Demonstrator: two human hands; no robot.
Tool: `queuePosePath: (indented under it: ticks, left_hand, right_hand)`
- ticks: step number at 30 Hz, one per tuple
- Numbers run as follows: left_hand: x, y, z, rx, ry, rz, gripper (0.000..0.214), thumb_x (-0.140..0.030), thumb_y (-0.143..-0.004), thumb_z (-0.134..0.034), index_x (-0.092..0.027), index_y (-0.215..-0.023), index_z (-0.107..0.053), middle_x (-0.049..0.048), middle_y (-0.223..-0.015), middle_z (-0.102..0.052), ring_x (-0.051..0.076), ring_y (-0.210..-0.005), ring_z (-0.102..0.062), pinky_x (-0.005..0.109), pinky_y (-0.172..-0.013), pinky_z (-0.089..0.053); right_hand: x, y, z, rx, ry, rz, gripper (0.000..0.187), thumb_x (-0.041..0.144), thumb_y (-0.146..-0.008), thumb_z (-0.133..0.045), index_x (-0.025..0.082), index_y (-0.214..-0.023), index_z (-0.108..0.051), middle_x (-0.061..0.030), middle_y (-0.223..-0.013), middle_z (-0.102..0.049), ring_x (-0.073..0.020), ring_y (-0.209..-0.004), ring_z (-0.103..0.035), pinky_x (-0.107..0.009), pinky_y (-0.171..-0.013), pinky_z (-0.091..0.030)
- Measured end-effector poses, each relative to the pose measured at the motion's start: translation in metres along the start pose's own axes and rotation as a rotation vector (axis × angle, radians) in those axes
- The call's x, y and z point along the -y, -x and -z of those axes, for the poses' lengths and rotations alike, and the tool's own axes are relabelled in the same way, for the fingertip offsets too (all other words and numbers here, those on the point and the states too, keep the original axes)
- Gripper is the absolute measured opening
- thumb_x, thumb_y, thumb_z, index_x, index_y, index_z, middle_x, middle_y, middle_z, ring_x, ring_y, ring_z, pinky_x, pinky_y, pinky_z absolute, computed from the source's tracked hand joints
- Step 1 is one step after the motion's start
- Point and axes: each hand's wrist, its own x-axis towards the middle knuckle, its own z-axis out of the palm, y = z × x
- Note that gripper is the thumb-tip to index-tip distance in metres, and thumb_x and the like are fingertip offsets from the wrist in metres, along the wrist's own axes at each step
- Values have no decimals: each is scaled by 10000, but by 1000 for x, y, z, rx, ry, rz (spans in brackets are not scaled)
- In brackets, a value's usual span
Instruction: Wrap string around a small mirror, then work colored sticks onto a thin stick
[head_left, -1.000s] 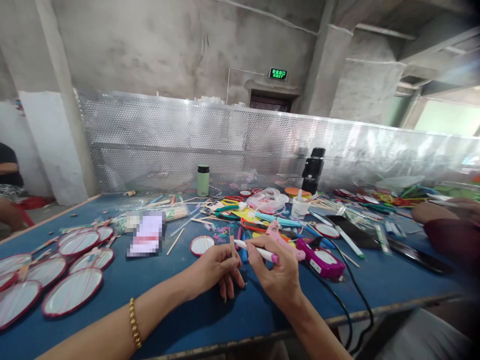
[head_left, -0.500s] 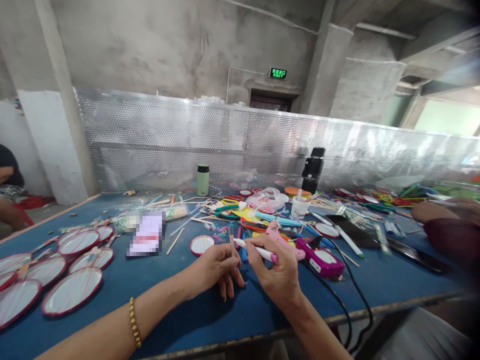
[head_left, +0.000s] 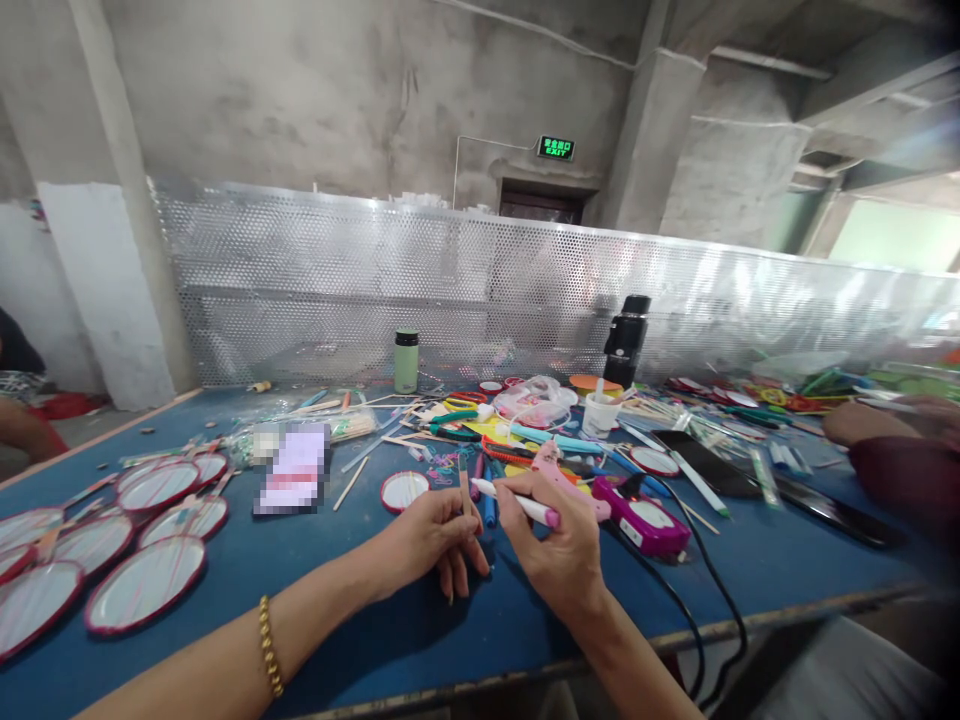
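My left hand (head_left: 439, 530) pinches a flat wooden craft stick (head_left: 464, 482) upright between thumb and fingers, its upper end coloured dark. In my right hand (head_left: 559, 545) is a white marker pen (head_left: 534, 508) with a pink end, held like a pencil. The pen's tip points left and sits just beside the stick, a small gap apart. Behind the hands lies a small round white disc (head_left: 405, 491) with a red rim. A pink glue gun (head_left: 551, 462) rests just past my right hand, partly hidden by it.
Round red-rimmed discs on sticks (head_left: 150, 582) lie at left, near a blurred-out packet (head_left: 294, 470). A purple box (head_left: 643, 518) with a black cable is at right. Behind stand a green bottle (head_left: 406, 362), a black flask (head_left: 627, 345) and a white cup (head_left: 600, 415). Another person's arm (head_left: 862, 430) reaches in.
My right hand has drawn the marker pen slightly right, away from the craft stick. My left hand holds the stick in nearly the same place.
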Motion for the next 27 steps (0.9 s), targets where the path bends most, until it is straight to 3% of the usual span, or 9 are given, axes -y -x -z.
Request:
queuePosePath:
  ticks: [6,12,27]
  left_hand:
    - [-2,0,0,6,-4,9,364,-501,-797,-554,-172,-868,-417,59,-711,-676,110,-414,-589,166,-346,-405]
    - [-4,1,0,6,3,20,362,-491,-792,-561,-175,-885,-412,51,-701,-672,110,-410,-585,172,-350,-406]
    - [-4,1,-1,6,-6,10,347,-482,-802,-550,-170,-877,-417,60,-708,-677,107,-410,-584,169,-348,-406]
  right_hand:
    - [1,1,-1,65,-32,-33,119,180,-847,-549,190,-776,-645,-9,-665,-665,-134,-579,-604,-244,-579,-479]
    - [0,1,-2,4,-5,-19,121,180,-844,-558,195,-757,-640,-4,-646,-662,-135,-570,-609,-247,-584,-485]
    - [1,1,-1,18,-7,-7,121,171,-848,-552,195,-762,-635,-7,-659,-666,-134,-577,-610,-246,-584,-484]
